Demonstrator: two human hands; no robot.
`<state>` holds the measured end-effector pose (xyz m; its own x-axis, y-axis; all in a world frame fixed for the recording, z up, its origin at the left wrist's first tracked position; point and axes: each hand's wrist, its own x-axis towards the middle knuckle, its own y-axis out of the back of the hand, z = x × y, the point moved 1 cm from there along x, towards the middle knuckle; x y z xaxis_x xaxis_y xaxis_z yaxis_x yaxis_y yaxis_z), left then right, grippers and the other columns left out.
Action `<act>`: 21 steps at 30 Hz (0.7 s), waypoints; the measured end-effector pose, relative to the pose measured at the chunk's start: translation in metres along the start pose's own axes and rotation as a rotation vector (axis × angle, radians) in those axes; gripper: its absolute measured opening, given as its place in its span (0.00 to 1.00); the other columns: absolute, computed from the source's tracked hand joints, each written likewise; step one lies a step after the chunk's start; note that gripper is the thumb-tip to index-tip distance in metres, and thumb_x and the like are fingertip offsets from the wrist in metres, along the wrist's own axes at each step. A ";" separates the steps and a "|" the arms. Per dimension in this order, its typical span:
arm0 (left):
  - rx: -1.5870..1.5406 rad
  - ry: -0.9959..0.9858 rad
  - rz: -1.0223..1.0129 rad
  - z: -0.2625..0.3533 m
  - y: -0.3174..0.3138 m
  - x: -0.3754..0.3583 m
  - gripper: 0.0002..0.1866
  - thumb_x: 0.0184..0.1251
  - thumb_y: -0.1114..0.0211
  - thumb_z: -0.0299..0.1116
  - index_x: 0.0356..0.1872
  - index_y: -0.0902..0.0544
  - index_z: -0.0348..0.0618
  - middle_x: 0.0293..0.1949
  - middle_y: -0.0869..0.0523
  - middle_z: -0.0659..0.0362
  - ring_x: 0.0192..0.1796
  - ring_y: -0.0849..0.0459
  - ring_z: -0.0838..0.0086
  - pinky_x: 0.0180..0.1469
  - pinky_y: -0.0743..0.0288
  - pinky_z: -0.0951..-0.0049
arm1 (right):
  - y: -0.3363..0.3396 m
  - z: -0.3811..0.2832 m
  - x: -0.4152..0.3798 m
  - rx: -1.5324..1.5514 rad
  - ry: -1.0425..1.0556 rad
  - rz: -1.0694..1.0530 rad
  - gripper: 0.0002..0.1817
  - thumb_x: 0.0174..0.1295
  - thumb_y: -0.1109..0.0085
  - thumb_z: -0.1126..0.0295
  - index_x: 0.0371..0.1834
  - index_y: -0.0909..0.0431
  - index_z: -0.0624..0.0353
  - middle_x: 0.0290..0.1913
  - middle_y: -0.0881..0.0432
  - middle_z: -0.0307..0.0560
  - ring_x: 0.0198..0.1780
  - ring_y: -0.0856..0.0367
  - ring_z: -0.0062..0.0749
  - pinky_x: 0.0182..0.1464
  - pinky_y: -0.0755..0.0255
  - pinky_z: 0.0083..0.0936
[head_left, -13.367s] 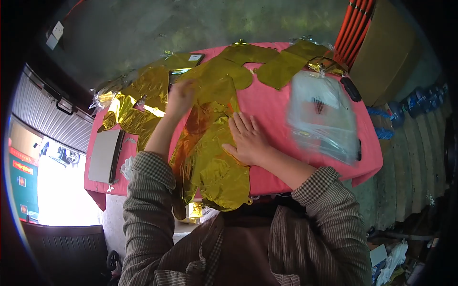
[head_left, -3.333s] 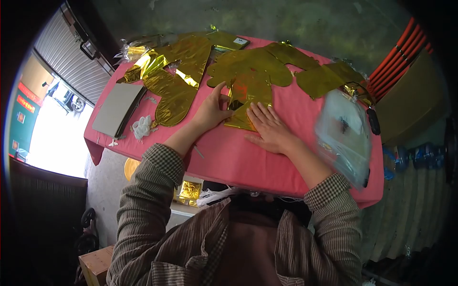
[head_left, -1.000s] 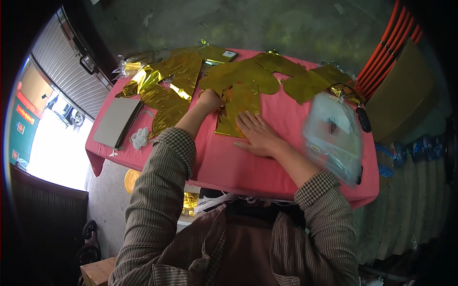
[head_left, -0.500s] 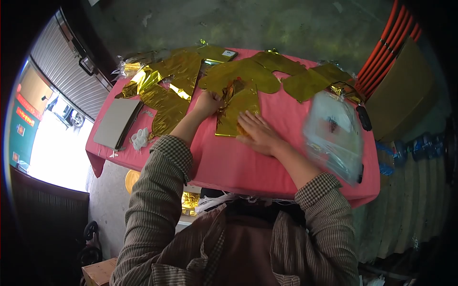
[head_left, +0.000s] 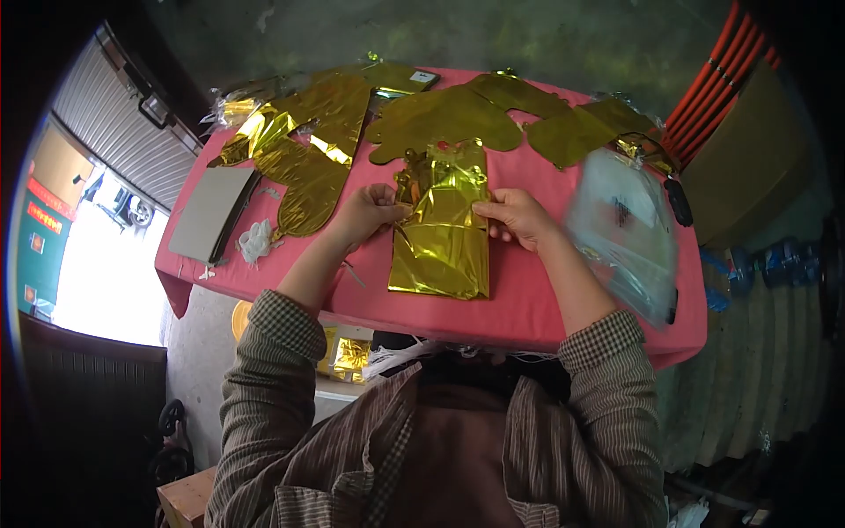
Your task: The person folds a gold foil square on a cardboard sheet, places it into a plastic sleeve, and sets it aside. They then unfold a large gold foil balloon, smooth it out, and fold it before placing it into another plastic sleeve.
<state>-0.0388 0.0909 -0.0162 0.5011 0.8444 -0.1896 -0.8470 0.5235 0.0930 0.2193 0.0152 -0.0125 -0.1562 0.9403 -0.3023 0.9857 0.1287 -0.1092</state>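
A folded gold foil balloon (head_left: 440, 255) lies flat and roughly rectangular in front of me, its far end crumpled. My left hand (head_left: 370, 214) pinches its left edge between thumb and fingers. On the opposite edge, my right hand (head_left: 518, 217) grips it with the thumb on top and the fingers curled beneath. Just beyond it a larger flat gold foil sheet (head_left: 444, 121) is spread out. More shiny gold foil (head_left: 312, 180) lies to the left of my left hand.
The pink-covered table (head_left: 361, 295) also carries a grey flat box (head_left: 209, 216), a white string bundle (head_left: 255, 242), clear plastic bags (head_left: 623, 233), a black object (head_left: 678, 202) and a phone-like device (head_left: 422, 77). Orange-red poles (head_left: 717, 79) and cardboard (head_left: 748, 163) stand at the right.
The folded foil has come nearer to me and turned straighter. My right hand has gone from lying flat on it to gripping its right edge; my left still pinches the left side.
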 end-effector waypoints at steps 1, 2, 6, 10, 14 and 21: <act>-0.034 0.013 -0.022 0.000 -0.001 -0.003 0.14 0.56 0.30 0.26 0.21 0.29 0.48 0.16 0.29 0.70 0.17 0.32 0.86 0.19 0.40 0.85 | -0.001 0.000 0.000 -0.002 -0.003 -0.011 0.09 0.58 0.37 0.68 0.35 0.22 0.62 0.27 0.19 0.40 0.20 0.25 0.14 0.15 0.39 0.11; -0.068 0.025 -0.045 0.002 -0.002 -0.007 0.14 0.56 0.30 0.26 0.21 0.29 0.48 0.16 0.28 0.70 0.16 0.31 0.86 0.18 0.40 0.85 | -0.001 -0.001 -0.001 -0.052 -0.019 -0.011 0.08 0.58 0.37 0.68 0.33 0.22 0.61 0.26 0.20 0.39 0.19 0.26 0.14 0.14 0.40 0.11; -0.026 0.091 -0.048 0.015 -0.005 -0.016 0.14 0.55 0.30 0.26 0.21 0.30 0.48 0.16 0.28 0.69 0.16 0.31 0.86 0.18 0.40 0.85 | -0.003 0.001 -0.002 -0.102 -0.032 -0.004 0.08 0.57 0.36 0.70 0.28 0.23 0.62 0.23 0.20 0.41 0.17 0.25 0.16 0.12 0.38 0.12; 0.055 0.126 -0.111 0.020 -0.006 -0.018 0.10 0.55 0.30 0.27 0.23 0.25 0.46 0.16 0.26 0.68 0.16 0.30 0.86 0.17 0.39 0.85 | -0.003 0.005 0.000 -0.149 -0.018 0.006 0.08 0.56 0.36 0.71 0.27 0.23 0.64 0.22 0.20 0.43 0.16 0.25 0.18 0.12 0.38 0.14; 0.030 0.164 -0.114 0.010 0.000 -0.012 0.06 0.55 0.30 0.28 0.25 0.20 0.43 0.18 0.22 0.67 0.17 0.27 0.87 0.18 0.36 0.87 | -0.002 0.007 -0.001 -0.173 -0.018 0.012 0.08 0.56 0.36 0.71 0.26 0.22 0.64 0.22 0.20 0.44 0.16 0.26 0.18 0.12 0.37 0.14; 0.135 0.100 -0.079 0.011 -0.003 -0.021 0.06 0.53 0.30 0.26 0.24 0.20 0.40 0.20 0.22 0.67 0.20 0.26 0.86 0.21 0.34 0.83 | -0.003 0.000 -0.004 -0.232 -0.042 0.008 0.06 0.56 0.36 0.72 0.29 0.21 0.64 0.24 0.19 0.41 0.16 0.28 0.15 0.12 0.39 0.11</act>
<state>-0.0443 0.0728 -0.0021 0.5395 0.7879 -0.2967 -0.7706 0.6041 0.2031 0.2169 0.0111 -0.0106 -0.1456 0.9282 -0.3424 0.9745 0.1943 0.1122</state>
